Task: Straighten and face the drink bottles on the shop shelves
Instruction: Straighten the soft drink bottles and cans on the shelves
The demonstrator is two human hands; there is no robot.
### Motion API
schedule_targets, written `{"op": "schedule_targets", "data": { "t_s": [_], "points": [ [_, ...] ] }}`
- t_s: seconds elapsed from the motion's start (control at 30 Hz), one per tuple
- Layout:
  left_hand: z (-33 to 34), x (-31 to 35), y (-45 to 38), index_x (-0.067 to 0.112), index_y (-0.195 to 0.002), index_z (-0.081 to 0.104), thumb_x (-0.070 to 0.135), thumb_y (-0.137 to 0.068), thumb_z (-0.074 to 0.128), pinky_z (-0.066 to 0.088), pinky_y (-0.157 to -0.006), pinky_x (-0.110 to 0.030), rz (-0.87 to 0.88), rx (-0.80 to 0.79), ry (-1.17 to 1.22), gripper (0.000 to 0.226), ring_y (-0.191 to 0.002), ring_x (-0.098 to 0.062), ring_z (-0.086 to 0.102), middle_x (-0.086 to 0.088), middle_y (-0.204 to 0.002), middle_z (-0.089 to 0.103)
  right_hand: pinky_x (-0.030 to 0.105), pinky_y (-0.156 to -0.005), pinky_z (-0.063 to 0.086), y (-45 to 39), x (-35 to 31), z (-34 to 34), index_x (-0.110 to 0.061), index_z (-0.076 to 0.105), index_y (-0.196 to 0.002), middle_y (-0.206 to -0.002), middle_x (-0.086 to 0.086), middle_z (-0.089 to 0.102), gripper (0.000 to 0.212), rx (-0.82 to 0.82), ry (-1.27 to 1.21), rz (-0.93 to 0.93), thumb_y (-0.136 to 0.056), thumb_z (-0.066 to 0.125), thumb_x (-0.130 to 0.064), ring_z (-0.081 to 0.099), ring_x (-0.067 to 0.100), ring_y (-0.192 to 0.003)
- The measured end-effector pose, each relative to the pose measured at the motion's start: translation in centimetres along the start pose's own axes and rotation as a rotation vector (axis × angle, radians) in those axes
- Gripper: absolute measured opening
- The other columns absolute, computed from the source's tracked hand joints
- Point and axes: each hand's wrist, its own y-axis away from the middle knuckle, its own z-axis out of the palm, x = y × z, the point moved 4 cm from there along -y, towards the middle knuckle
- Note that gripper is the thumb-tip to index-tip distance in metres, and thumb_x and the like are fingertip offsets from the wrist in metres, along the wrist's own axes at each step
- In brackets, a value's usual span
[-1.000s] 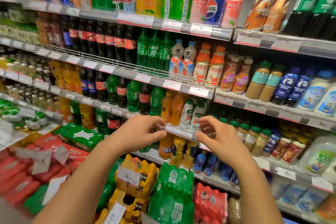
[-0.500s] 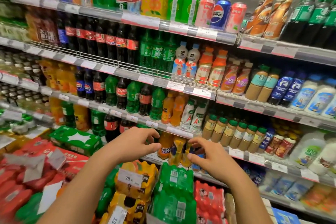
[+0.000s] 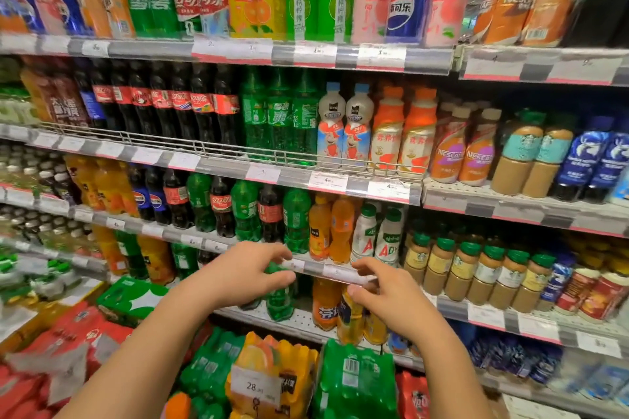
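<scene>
Left hand [image 3: 245,277] curled round green bottle [image 3: 279,296]; right hand [image 3: 391,296] hovered open by orange bottle [image 3: 325,303]. Full, smooth plastic, probably heavy; best gripped mid-body

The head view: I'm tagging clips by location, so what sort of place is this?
A shop's drinks aisle, most likely a supermarket or convenience store. Tiered shelves carry price labels, with rows of cans and cola bottles, and a shrink-wrapped multipack priced 28 stacked below.
</scene>
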Motion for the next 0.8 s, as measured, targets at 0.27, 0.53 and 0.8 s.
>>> {"op": "schedule_targets", "data": {
  "t_s": [0.27,0.53,0.8],
  "points": [
    [-1.7,-2.5,-5.9,0.029,-0.151,0.040,0.051,-0.098,0.056,0.037,-0.112,-0.031,0.003,0.154,-0.049,0.060,-0.140,-0.011,0.042,0.010,-0.155,0.042,0.036,-0.094,0.055,-5.1,2.0,0.4,-0.040,0.051,-0.139,-0.134,-0.014,0.057,0.047,-0.028,0.009,0.022,-0.094,0.063,-0.047,0.061,0.003,-0.104],
    [-3.3,-5.7,-10.6,0.026,-0.154,0.037,0.048,-0.097,0.059,0.032,-0.117,-0.039,0.075,0.289,-0.033,0.065,-0.146,-0.018,0.033,0.004,-0.161,0.035,0.034,-0.095,0.054,-7.8,3.2,0.9,-0.041,0.046,-0.143,-0.143,-0.014,0.054,0.052,0.012,0.050,0.096,-0.095,0.061,-0.051,0.061,0.006,-0.112],
    [-4.3,-10.0,-14.9,0.027,-0.159,0.022,0.047,-0.096,0.058,0.028,-0.121,-0.050,0.136,0.391,-0.125,0.075,-0.155,-0.026,0.011,0.000,-0.170,0.009,0.030,-0.096,0.051,-10.9,0.6,2.8,-0.039,0.043,-0.147,-0.147,-0.013,0.049,0.056,0.068,0.056,0.141,-0.095,0.061,-0.048,0.058,0.008,-0.117]
  ]
}}
